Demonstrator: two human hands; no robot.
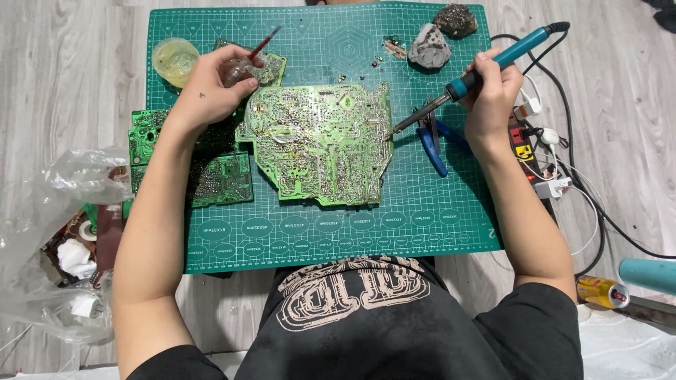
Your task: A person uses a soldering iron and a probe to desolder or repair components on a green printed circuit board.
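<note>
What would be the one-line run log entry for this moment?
right hand: holds soldering iron, tip at circuit board right edge | left hand: holds red-tipped tool | surface: green cutting mat

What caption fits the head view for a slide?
Right hand touches teal-handled soldering iron to large green circuit board; left hand holds a red-tipped tool.

Pale grey wood-plank floor (70, 84) — evenly lit

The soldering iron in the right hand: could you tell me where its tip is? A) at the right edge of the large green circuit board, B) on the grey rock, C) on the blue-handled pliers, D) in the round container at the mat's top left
A: the soldering iron, held by the right hand, has its tip at the right edge of the large circuit board.
</note>
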